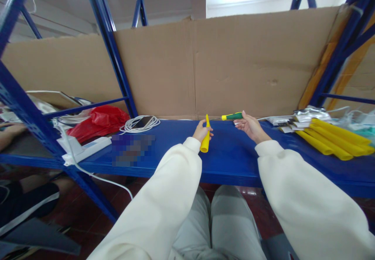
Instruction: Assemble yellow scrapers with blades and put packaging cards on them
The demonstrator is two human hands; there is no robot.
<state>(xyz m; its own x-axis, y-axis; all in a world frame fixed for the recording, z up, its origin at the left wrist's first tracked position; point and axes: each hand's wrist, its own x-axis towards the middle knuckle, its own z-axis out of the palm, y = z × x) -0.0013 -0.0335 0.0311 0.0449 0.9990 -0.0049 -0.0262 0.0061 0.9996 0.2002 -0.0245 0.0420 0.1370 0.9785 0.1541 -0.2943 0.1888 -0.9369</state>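
Observation:
My left hand is closed around a yellow tapered tube, held nearly upright with its wide end down, just over the blue shelf. In my right hand is a screwdriver with a green and yellow handle, gripped at the handle's end. Its thin shaft points left toward the yellow tube. Whether the tip touches the tube cannot be made out. To the right of my right hand lies a stack of similar yellow tubes on the shelf.
The blue shelf ends at a front edge above my knees. Cardboard walls its back. Leftward are a coiled white cable, red plastic bag and white power strip. Silver packets lie right. Another person's hand shows far left.

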